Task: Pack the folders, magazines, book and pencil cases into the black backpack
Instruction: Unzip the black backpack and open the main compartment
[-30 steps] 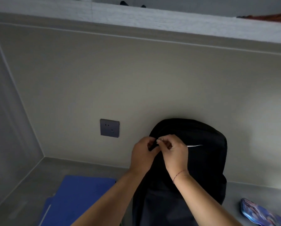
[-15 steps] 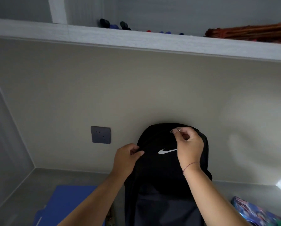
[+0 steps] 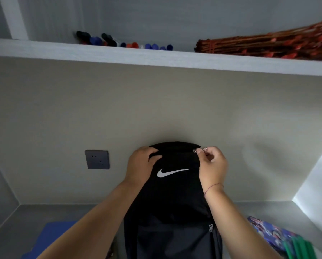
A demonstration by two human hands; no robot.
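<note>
The black backpack (image 3: 172, 195) with a white swoosh stands upright against the wall on the grey desk. My left hand (image 3: 140, 166) grips the fabric at its top left. My right hand (image 3: 211, 165) pinches a small metal zipper pull (image 3: 198, 150) at the top right of the bag. A blue folder (image 3: 50, 237) lies flat on the desk to the left of the bag. To the right, a colourful printed magazine or case (image 3: 268, 232) lies at the frame's lower edge, with something green (image 3: 302, 249) on top of it.
A grey wall socket (image 3: 97, 159) sits left of the bag. Above, a white shelf (image 3: 156, 58) carries several markers (image 3: 123, 43) and a bundle of reddish-brown sticks (image 3: 268, 43). The desk (image 3: 16, 227) is enclosed by walls on the left and right.
My right hand has drawn the zipper pull from the top left of the bag across to its top right. My left hand moved up to hold the top left. The view has tilted upward.
</note>
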